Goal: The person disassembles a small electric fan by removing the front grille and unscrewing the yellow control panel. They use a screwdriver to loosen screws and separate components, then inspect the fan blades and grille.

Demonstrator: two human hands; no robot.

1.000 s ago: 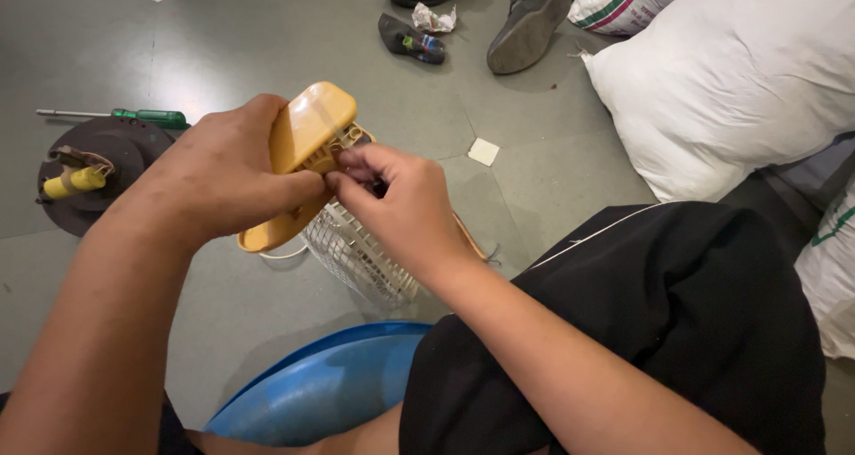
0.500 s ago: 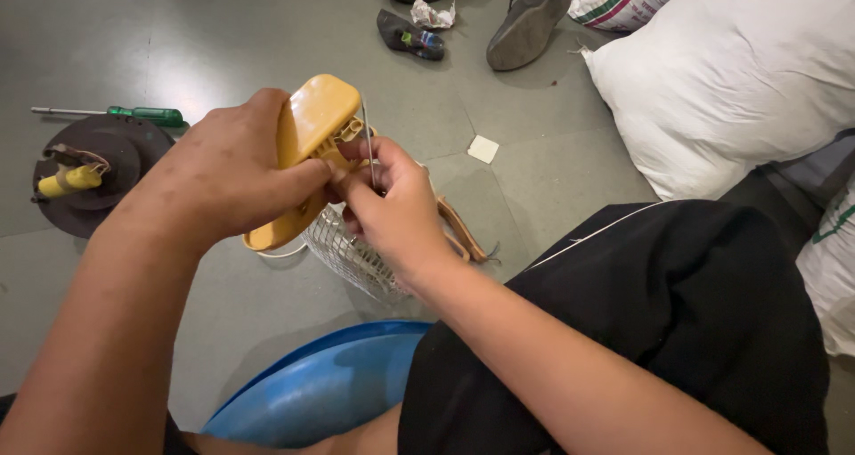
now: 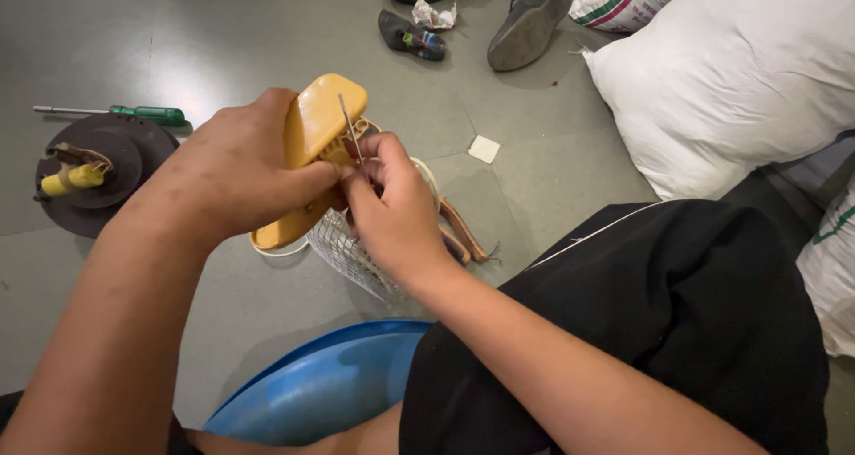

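1. The left hand (image 3: 236, 174) is wrapped around a yellow plastic handle piece (image 3: 313, 143), fingers and thumb pressed onto its sides, holding it tilted above the grey floor (image 3: 223, 45), its rounded end pointing to the far side
2. The right hand (image 3: 396, 210) sits just right of the handle piece, touching it; its thumb and fingertips are pinched on a thin metal pin (image 3: 350, 133) that stands nearly upright against the open face of the handle
3. A white wire mesh basket (image 3: 352, 250) lies on the floor right beneath both hands, partly hidden by them; a tan curved strip (image 3: 463, 232) lies just beside it on the right
4. At the near edge, under the forearms, is the rim of a blue plastic tub (image 3: 321, 388)
5. On the left of the scene rests a dark round disc (image 3: 116, 166) with a small yellow part (image 3: 69, 182) on top, and a green-handled screwdriver (image 3: 134, 113) lies just beyond it
6. At the far side lie a dark shoe (image 3: 530, 23), a small dark piece with a crumpled wrapper (image 3: 434, 14) next to it, and another shoe at the top edge
7. White stuffed sacks (image 3: 730, 72) fill the right far corner; a small pale square (image 3: 484, 150) lies on the floor between them and the hands
8. The person's black-clothed leg (image 3: 677, 330) takes up the near right
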